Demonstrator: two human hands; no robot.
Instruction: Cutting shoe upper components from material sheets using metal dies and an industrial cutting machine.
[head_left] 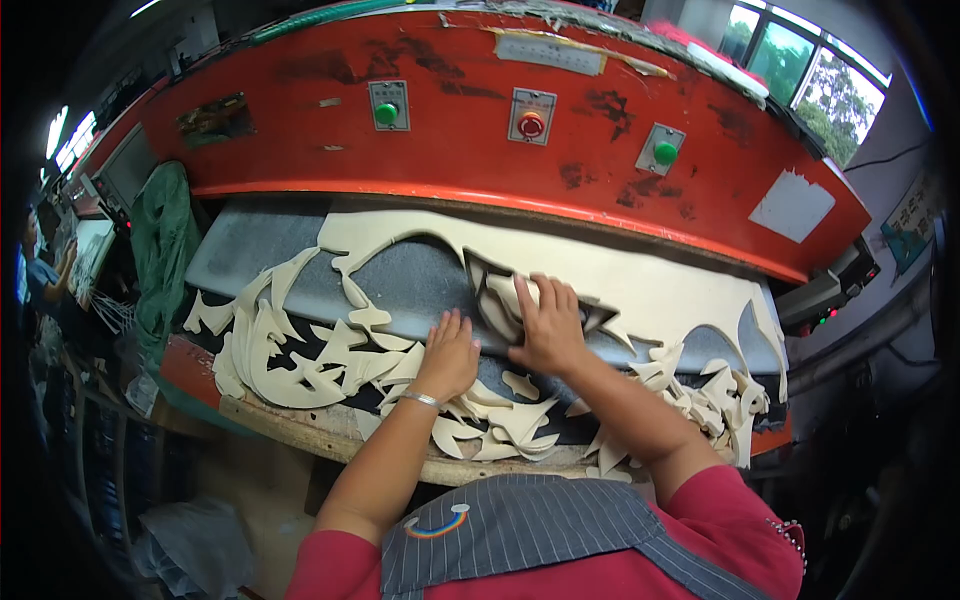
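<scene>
A dark-walled metal cutting die (487,283) lies at the edge of a cream foam sheet (620,272), with cream foam inside its outline. My right hand (552,325) grips this die, its fingers reaching across it and the thumb on the near side. Part of the die is hidden under that hand. To its left, my left hand (447,358) rests palm down by the near edge of the grey cutting board (410,283), fingers stretched and nothing held. Curved foam offcuts (285,360) lie piled just left of it.
A red press beam (450,150) spans the far side, bearing two green buttons and a red one (531,124). More offcuts (715,400) heap at the right front, above a wooden edge (300,425). Green cloth (165,240) hangs at left. Another person (50,275) is at far left.
</scene>
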